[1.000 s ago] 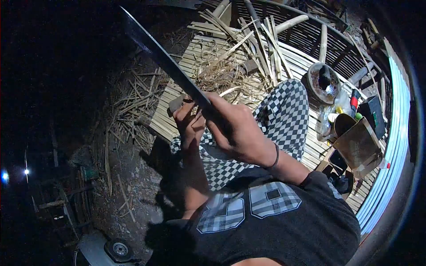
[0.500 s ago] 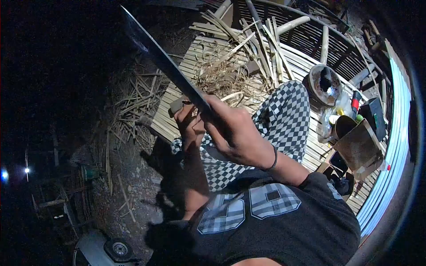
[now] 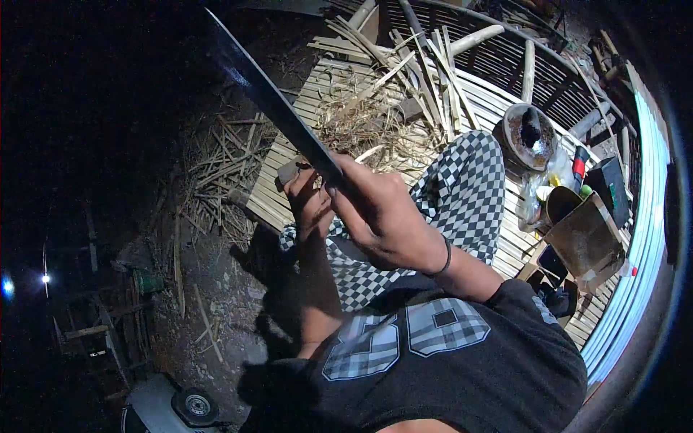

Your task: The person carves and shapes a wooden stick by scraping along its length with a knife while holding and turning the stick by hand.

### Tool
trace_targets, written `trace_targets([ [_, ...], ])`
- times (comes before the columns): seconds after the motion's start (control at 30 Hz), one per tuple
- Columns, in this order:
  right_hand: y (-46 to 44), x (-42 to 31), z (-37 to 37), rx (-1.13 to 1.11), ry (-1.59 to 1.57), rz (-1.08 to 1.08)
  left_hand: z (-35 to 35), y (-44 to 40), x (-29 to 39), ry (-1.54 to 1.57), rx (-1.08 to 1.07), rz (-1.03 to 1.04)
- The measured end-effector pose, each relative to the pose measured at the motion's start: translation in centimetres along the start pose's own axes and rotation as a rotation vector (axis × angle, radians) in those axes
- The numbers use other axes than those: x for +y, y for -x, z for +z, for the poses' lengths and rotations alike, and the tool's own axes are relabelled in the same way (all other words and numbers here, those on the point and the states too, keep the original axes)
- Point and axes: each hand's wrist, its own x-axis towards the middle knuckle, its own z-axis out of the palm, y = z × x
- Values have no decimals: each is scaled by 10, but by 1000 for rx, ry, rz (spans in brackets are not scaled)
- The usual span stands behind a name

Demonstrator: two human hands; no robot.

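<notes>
In my right hand (image 3: 393, 216) is a large machete (image 3: 271, 105), its dark blade slanting up and away to the upper left. The fingers wrap round it near the base of the blade, and the handle is mostly covered. My left hand (image 3: 310, 206) is just beyond, partly behind the blade and my right hand. Its fingers are curled; what they hold is hidden. A greyish block (image 3: 289, 172) sits by the left fingertips. A pale curled strip (image 3: 370, 154) shows past my hands, at the edge of a heap of thin shavings (image 3: 361, 123).
I sit on a bamboo slat platform (image 3: 268, 200). Split bamboo strips (image 3: 447, 86) lie at the back, more scraps (image 3: 224, 173) on the ground at left. To the right are a round pot (image 3: 529, 137), a plastic bag (image 3: 535, 195) and a cardboard box (image 3: 588, 242).
The machete and both hands have hardly moved; the blade tip has shifted slightly right. The pale strip past my hands shows a little differently.
</notes>
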Motion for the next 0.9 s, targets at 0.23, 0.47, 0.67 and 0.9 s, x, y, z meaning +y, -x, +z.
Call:
trace_targets([
  [0.23,-1,-2,4,12,-38,29,2,-2,2,-17,4,9],
  [0.47,6,6,10,-12,146,22,5,-4,9,6,0,10],
  [0.67,-1,-28,12,-29,32,-54,1,-21,56,31,7,87],
  [0.9,-23,4,30,-3,34,-73,6,-41,77,8,-54,250],
])
